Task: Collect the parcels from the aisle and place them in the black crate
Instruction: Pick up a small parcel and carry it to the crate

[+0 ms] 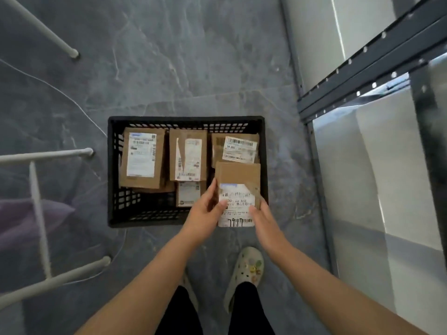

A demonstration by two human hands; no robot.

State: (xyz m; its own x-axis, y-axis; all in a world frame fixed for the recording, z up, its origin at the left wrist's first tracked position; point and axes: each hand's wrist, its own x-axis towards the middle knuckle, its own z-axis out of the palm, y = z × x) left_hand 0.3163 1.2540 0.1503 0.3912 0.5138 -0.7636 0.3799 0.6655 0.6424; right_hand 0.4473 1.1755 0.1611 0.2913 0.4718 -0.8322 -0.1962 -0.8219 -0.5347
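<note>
A black plastic crate (113,170) stands on the grey floor in front of my feet. Several brown cardboard parcels with white labels lie flat inside it, among them one at the left (141,157), one in the middle (188,154) and one at the back right (235,147). Both hands hold another brown parcel (238,187) with a white label over the crate's near right corner. My left hand (205,213) grips its left edge, thumb on the label. My right hand (262,218) grips its right edge.
White metal legs of a frame (38,204) stand to the left of the crate. A dark metal shelf rack (362,76) with pale panels runs along the right side. My feet in pale clogs (246,269) are just behind the crate. Grey marble floor stretches beyond.
</note>
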